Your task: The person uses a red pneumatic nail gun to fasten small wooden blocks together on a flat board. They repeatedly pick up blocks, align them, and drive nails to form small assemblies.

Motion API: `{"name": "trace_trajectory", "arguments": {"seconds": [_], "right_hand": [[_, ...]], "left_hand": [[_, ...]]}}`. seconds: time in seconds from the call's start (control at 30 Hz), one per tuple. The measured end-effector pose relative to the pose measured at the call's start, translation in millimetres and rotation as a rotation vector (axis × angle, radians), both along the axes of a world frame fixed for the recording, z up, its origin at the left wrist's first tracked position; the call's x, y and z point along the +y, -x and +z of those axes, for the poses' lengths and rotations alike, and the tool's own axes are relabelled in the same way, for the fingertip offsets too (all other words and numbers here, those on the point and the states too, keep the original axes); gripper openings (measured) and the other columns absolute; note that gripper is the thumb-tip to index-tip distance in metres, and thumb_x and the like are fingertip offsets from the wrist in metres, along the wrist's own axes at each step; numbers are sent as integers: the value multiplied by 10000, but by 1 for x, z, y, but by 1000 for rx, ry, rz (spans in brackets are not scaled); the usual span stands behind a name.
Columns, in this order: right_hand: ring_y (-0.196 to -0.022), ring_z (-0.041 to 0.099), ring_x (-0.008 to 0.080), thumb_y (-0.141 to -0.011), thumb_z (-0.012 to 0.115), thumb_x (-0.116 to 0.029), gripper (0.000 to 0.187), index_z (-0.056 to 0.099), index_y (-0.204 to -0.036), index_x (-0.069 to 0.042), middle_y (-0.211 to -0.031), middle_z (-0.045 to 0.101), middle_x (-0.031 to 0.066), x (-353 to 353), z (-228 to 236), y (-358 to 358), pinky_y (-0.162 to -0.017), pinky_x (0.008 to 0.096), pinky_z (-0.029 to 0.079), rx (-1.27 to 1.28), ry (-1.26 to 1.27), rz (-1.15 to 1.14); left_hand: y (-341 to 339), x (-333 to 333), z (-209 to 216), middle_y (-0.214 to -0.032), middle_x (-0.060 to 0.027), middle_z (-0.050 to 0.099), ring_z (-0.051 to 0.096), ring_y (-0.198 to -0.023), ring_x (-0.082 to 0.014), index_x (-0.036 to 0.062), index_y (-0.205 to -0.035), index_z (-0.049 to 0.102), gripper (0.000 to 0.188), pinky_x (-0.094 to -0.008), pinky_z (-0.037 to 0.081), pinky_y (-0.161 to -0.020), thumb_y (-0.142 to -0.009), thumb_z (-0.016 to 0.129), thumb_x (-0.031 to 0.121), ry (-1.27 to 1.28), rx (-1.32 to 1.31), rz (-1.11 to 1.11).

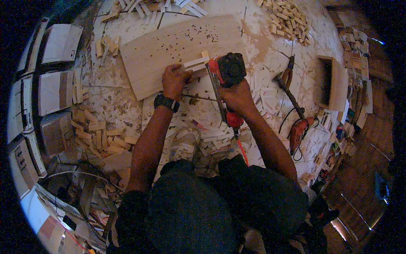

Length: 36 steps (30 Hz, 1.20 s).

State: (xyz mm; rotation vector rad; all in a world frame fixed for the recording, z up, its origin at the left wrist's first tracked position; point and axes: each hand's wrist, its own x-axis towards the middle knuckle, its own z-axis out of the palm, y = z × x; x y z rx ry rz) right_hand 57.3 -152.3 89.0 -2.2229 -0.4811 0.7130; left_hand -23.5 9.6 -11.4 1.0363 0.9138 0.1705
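My right hand [237,98] is wrapped round the grip of a red and black air nail gun [232,71], whose lower end joins a red hose [242,150]. The gun's front end meets pale wooden strips [196,64] lying on a broad wooden board [154,55]. A small wood block [205,55] sits at the strips' far end. My left hand [174,80], with a dark watch above it, has its fingers curled round the near end of the strips, at the board's edge. Dark specks are scattered over the board.
Small wood blocks lie in piles at far right [287,21] and at left [105,137]. More strips [163,6] lie beyond the board. A corded red power tool [299,132] rests on the right, near a hollow wooden box [332,82]. Several pale boxes [55,91] line the left side.
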Motion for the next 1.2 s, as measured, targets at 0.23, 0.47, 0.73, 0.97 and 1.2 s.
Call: {"name": "trace_trajectory", "arguments": {"seconds": [0.23, 0.47, 0.73, 0.97, 1.2], "right_hand": [[-743, 612, 321, -650, 636, -158, 368, 563, -993, -46, -828, 622, 156, 11, 12, -1, -665, 397, 495, -63, 132, 113], [-572, 565, 158, -693, 651, -65, 278, 551, -953, -46, -704, 569, 46, -14, 0, -4, -510, 310, 474, 42, -102, -187], [-519, 523, 133, -681, 662, -53, 235, 534, -878, -43, -682, 534, 24, -78, 14, -26, -449, 283, 451, 153, -183, -513], [-527, 523, 113, -688, 655, -25, 263, 550, -927, -64, -711, 553, 11, -83, 31, -19, -485, 261, 455, 178, -208, -505], [-601, 557, 131, -692, 647, -34, 408, 517, -1077, -62, -877, 560, 37, -91, 30, -19, -492, 277, 479, 184, -323, -465]], "left_hand": [[0, 2, -20, -824, -154, 639, 629, -620, -183, -47, -1103, 450, 471, -277, 511, -566, -712, 697, 41, -432, 124, -115], [-1, 12, -32, -798, -106, 643, 611, -636, -140, -44, -993, 555, 347, -268, 510, -558, -729, 699, 128, -219, 90, -155], [-23, 37, -23, -743, -135, 645, 625, -645, -297, 57, -821, 652, 288, -417, 511, -601, -792, 610, 340, -933, -49, -611], [-100, 118, 54, -987, -119, 625, 630, -821, -273, 61, -990, 591, 198, -340, 528, -758, -864, 522, 198, -503, -444, -165], [107, 228, -6, -938, -145, 637, 576, -929, -320, 50, -1010, 636, 352, -510, 392, -846, -839, 496, 323, -1472, 1152, -550]]}}
